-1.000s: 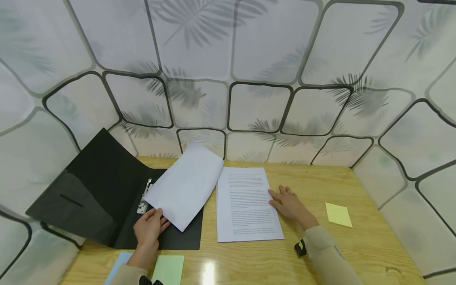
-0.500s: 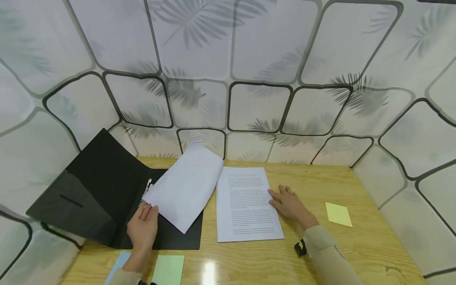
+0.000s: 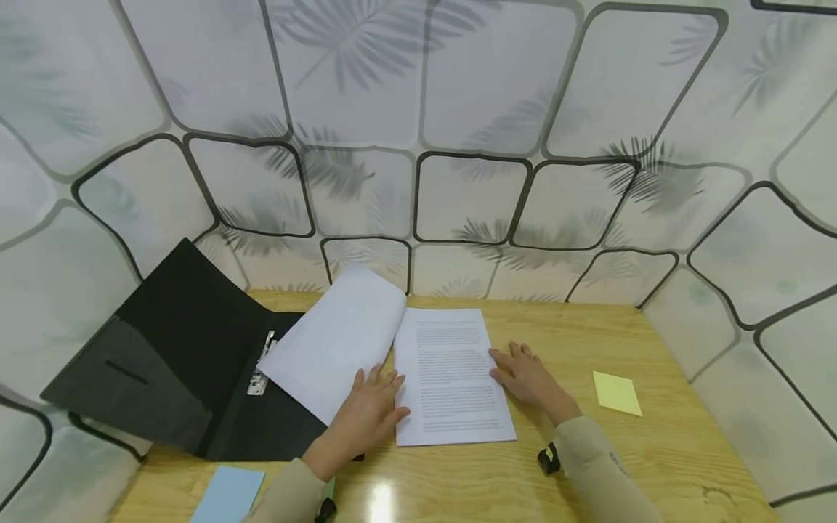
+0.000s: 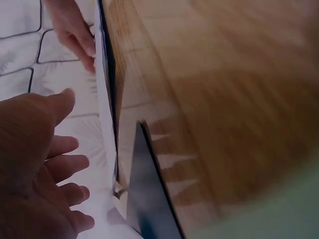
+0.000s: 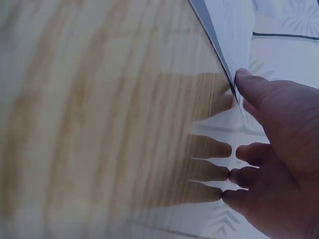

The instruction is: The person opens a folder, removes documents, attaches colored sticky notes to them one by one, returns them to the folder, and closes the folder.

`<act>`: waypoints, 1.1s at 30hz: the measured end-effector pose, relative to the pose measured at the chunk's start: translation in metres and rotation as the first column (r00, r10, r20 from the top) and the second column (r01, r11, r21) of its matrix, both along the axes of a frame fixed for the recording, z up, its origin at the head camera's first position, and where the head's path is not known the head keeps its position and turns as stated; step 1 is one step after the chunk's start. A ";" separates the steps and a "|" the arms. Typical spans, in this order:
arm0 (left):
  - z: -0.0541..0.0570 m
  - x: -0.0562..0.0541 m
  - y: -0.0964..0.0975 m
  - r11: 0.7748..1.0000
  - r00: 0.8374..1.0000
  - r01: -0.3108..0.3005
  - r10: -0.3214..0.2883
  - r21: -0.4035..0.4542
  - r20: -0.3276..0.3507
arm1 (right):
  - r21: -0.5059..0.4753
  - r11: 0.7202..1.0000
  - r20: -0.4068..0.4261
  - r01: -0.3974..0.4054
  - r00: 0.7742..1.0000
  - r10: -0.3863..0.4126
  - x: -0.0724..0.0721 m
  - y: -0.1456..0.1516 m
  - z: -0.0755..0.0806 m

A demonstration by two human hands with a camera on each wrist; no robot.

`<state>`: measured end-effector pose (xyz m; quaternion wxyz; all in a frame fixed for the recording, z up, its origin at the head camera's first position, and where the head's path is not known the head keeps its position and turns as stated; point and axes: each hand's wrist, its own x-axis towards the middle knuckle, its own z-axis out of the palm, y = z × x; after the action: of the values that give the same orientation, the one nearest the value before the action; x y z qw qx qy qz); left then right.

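A stack of printed pages (image 3: 458, 378) lies flat on the wooden table. At its right edge rests my right hand (image 3: 528, 376); in the right wrist view the thumb (image 5: 249, 85) meets the paper's edge and the other fingertips come down to the tabletop. My left hand (image 3: 368, 408), fingers spread and holding nothing, is over the gap between the stack and a blank-faced sheet (image 3: 340, 338), overlapping the sheet's lower right. That sheet lies aslant across an open black folder (image 3: 157, 356), beside its metal clip (image 3: 261, 370).
A blue paper (image 3: 229, 494) lies at the front left, next to a green one (image 3: 330, 488) mostly hidden by my left sleeve. One yellow sticky note (image 3: 617, 393) is on the right of the table (image 3: 458, 487). A patterned wall (image 3: 477, 196) closes off the back.
My left hand has left the lower left corner of the blank-faced sheet and moved right, toward the printed stack, its fingers spreading. The right hand stays at the stack's edge.
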<state>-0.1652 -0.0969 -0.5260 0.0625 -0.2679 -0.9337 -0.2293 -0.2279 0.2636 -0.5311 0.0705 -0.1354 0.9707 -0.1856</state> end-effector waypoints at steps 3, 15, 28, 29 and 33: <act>0.000 0.000 0.010 0.993 0.998 0.044 -0.040 -0.113 0.043 | -0.036 0.999 -0.026 0.022 0.999 -0.023 0.002 0.006 0.002; -0.002 0.002 0.012 0.972 0.992 0.096 -0.075 -0.213 0.103 | -0.027 0.959 -0.038 0.281 0.959 -0.282 0.015 0.079 0.017; 0.002 0.000 0.007 0.972 0.989 0.097 -0.070 -0.216 0.130 | 0.138 0.894 0.055 0.427 0.898 -0.437 0.048 0.135 0.022; 0.002 0.000 0.007 0.972 0.989 0.096 -0.069 -0.215 0.130 | 0.148 0.890 0.066 0.430 0.894 -0.443 0.048 0.136 0.021; 0.004 0.001 0.007 0.974 0.988 0.099 -0.072 -0.203 0.136 | 0.160 0.878 0.090 0.451 0.879 -0.468 0.049 0.138 0.019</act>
<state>-0.1643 -0.0896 -0.5218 -0.0359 -0.2979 -0.9422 -0.1491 -0.1785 0.4015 -0.5123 0.0944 0.1160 0.9789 -0.1396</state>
